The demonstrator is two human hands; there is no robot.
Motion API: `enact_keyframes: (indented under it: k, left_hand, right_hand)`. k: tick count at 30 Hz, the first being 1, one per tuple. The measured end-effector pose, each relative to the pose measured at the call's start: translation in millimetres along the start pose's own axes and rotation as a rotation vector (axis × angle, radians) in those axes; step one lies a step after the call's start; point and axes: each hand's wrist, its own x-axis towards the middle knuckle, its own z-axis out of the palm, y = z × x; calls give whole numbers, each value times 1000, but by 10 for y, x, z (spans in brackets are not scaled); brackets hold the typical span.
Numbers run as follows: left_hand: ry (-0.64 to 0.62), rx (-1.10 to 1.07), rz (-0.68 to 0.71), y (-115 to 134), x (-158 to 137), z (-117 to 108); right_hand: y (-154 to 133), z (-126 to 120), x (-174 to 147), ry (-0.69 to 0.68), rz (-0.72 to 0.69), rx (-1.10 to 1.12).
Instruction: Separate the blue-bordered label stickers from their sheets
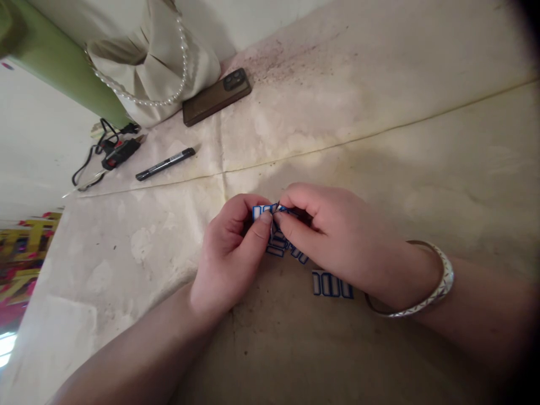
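Both hands meet over the middle of the table. My left hand pinches a small white piece with blue outlines, like paper or card, between thumb and forefinger. My right hand, with a silver bangle on its wrist, pinches the same piece at its right side, the fingertips of both hands nearly touching. Below the fingers lie several similar blue-outlined pieces, partly hidden by the right hand. Another such piece lies on the table under the right palm. Whether the piece is being torn or folded I cannot tell.
A black marker lies at the left back. Behind it are a dark phone, a cream bag with a pearl strap, and a black glue gun with its cord. A creased pale cover spreads over the table.
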Motion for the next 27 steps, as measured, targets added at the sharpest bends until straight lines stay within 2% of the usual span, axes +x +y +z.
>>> enact_keyframes:
  k: [27]
  left_hand:
    - [2,-10,32,-16,5,8]
  right_hand:
    - [11,9,-4,18,-21,2]
